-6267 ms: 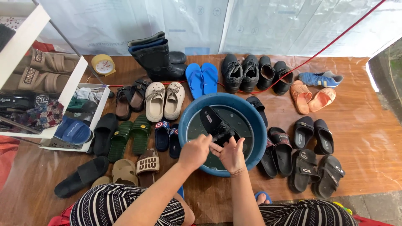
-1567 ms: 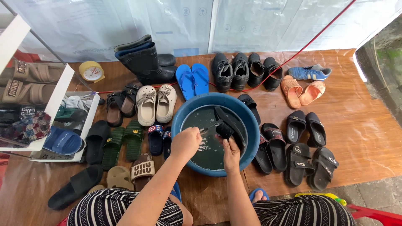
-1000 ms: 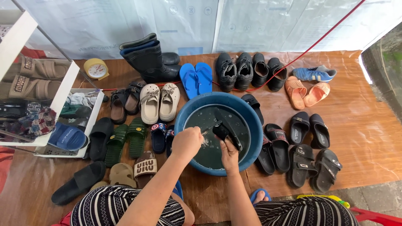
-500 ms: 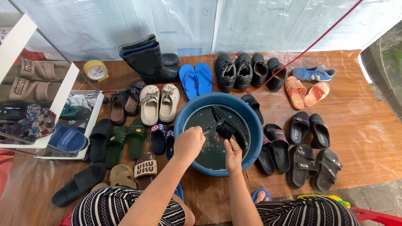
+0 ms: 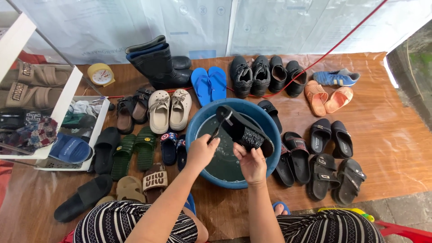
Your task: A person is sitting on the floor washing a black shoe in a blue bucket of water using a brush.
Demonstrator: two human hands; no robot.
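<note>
**Black sandal held over the blue basin, brush at its toe end**

The right hand (image 5: pixel 252 163) grips a black sandal (image 5: pixel 245 130) by its near end, fingers (image 5: pixel 240 150) wrapped round the sole edge w/ thumb on top, so the sandal tilts up and away over the blue basin (image 5: pixel 198 130). Held that way, drips likely fall back into the dark water inside the basin rather than on the wooden floor (image 5: pixel 396 135). The left hand (image 5: pixel 201 152) is closed on a thin dark brush handle (image 5: pixel 219 127); its far tip touches the sandal's raised end, approx. above the basin's middle. Holding the sandal angled gives the brush a firm surface to press against, prob.

All around the basin, footwear lies in pairs: blue flip-flops (image 5: pixel 208 83) just behind the basin, beige clogs (image 5: pixel 170 109) to the basin's left, black slides (image 5: pixel 330 137) to its right, dark rubber boots (image 5: pixel 157 63) further behind. Black shoes (image 5: pixel 252 74) sit behind the basin too, near the tarp wall. A white shelf (image 5: pixel 67 96) w/ more sandals stands well left of the basin. A red cord (image 5: pixel 342 38) runs diagonally behind the basin
</note>
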